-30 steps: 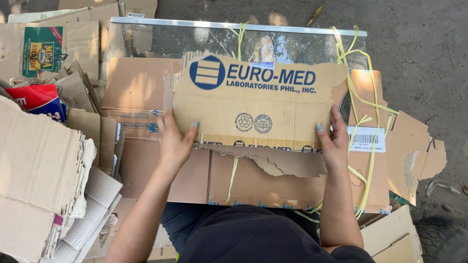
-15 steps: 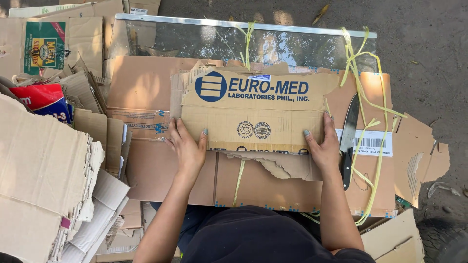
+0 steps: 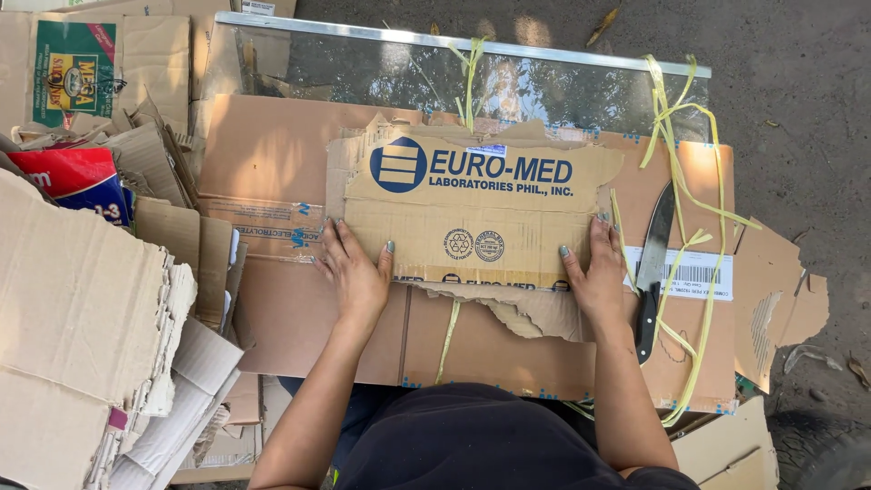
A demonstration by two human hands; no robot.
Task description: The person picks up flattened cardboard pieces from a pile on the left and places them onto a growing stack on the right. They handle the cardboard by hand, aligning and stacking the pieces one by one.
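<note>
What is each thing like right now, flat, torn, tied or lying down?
Top cardboard sheet: flat, bottom edge torn.
Left hand: open, pressed flat on it.
Right hand: open, pressed flat on it.
Knife: lying loose, blade bare.
Yellow strap: loose, untied.
Cardboard stack: piled, ragged edges.

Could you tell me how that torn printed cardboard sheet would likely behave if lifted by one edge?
The torn cardboard sheet is probably light and would sag along its creases. Its ragged lower edge might tear further. Lying flat under both hands, it should slide easily on the cardboard beneath.
</note>
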